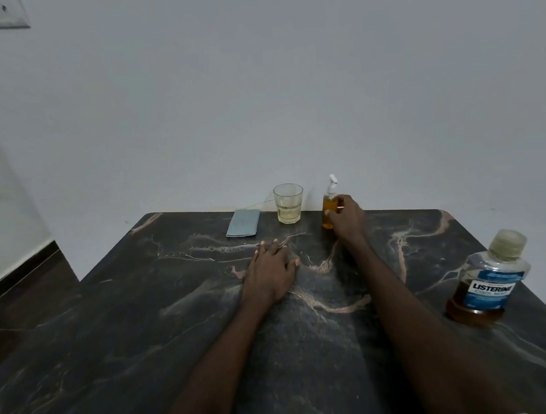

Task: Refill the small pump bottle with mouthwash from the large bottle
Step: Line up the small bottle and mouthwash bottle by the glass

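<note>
Right hand (345,220) fingers wrapped round upright pump bottle (328,210) at surface's (144,333) far edge; left hand (272,273) flat, holding nothing; capped mouthwash bottle (489,280) stands well apart by right edge, nearer the right arm.

— What carries everything here?

— A dark marble table (144,333) with pale pink veins, against the wall.

— What lies on it?

— At 12 o'clock a glass (289,203) with pale liquid; just at its 9 o'clock a folded grey cloth (243,223). At 1 o'clock the small pump bottle (328,207). At 3 o'clock the large bottle (488,282), capped. The left hand (271,274) lies flat in the middle.
</note>
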Demonstrator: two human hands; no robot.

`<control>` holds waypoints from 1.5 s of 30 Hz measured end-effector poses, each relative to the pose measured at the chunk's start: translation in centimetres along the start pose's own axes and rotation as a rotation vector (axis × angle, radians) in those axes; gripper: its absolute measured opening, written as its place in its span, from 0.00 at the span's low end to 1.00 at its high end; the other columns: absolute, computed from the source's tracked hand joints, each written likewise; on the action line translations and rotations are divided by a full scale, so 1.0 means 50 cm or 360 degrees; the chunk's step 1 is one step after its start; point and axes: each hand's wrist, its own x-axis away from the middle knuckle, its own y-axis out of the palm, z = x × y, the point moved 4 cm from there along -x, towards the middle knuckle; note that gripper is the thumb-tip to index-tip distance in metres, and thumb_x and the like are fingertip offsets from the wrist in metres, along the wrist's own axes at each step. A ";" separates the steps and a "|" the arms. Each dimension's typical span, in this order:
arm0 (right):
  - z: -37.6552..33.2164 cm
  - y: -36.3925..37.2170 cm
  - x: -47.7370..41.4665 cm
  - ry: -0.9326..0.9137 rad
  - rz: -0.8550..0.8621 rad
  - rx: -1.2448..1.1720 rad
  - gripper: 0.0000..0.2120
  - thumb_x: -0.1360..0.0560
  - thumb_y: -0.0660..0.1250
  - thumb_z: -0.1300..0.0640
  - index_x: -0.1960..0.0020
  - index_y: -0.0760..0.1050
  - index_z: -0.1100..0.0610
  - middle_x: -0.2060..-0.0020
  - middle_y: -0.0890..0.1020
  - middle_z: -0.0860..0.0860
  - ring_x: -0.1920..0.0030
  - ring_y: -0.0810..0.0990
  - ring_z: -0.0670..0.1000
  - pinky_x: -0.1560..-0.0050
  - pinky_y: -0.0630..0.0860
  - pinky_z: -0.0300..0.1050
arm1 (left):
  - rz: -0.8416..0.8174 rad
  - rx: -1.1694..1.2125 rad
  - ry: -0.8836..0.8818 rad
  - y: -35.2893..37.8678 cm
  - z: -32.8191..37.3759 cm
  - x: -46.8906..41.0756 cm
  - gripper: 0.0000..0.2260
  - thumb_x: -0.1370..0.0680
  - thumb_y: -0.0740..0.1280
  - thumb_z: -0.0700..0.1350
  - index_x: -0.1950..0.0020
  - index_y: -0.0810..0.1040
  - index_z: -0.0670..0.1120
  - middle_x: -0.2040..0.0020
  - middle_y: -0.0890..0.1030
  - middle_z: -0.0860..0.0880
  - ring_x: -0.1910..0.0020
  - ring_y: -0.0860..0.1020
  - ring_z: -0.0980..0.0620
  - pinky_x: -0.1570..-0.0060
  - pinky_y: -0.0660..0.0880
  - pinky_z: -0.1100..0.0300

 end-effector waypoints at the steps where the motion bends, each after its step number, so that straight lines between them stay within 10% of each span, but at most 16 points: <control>1: 0.003 0.007 -0.012 -0.0009 0.0000 0.0009 0.24 0.22 0.73 0.56 0.28 0.73 0.59 0.34 0.80 0.58 0.36 0.79 0.59 0.34 0.77 0.57 | -0.0002 0.0002 -0.0004 0.001 0.000 -0.001 0.26 0.15 0.54 0.59 0.20 0.66 0.48 0.17 0.60 0.46 0.16 0.52 0.42 0.19 0.54 0.43; 25: 0.013 0.005 0.090 -0.0124 -0.0163 0.0307 0.31 0.21 0.72 0.59 0.21 0.64 0.59 0.28 0.72 0.59 0.30 0.73 0.57 0.36 0.72 0.48 | 0.0009 0.0006 -0.0035 -0.016 0.008 0.009 0.26 0.16 0.57 0.58 0.22 0.70 0.46 0.20 0.67 0.44 0.18 0.59 0.41 0.20 0.58 0.44; 34: -0.031 -0.202 0.390 -0.0646 -0.0647 0.0458 0.16 0.19 0.69 0.58 0.32 0.77 0.53 0.34 0.76 0.50 0.37 0.76 0.47 0.35 0.75 0.45 | 0.0211 -0.0110 -0.0035 -0.043 0.059 0.051 0.12 0.17 0.61 0.49 0.51 0.83 0.47 0.53 0.84 0.46 0.55 0.80 0.48 0.51 0.80 0.50; 41: 0.018 -0.437 0.523 -0.1035 -0.0124 0.0327 0.03 0.26 0.67 0.63 0.55 0.79 0.57 0.58 0.80 0.48 0.59 0.78 0.48 0.58 0.76 0.44 | 0.0079 0.0430 0.0353 0.025 0.328 0.143 0.14 0.19 0.67 0.45 0.35 0.81 0.47 0.42 0.83 0.49 0.45 0.81 0.51 0.44 0.79 0.54; 45: 0.114 -0.549 0.501 -0.0500 0.0480 0.0218 0.06 0.23 0.68 0.65 0.56 0.77 0.55 0.59 0.81 0.50 0.59 0.79 0.53 0.58 0.77 0.48 | -0.0053 0.0758 0.0308 0.061 0.452 0.159 0.21 0.23 0.72 0.39 0.30 0.77 0.47 0.36 0.82 0.48 0.41 0.81 0.52 0.41 0.80 0.56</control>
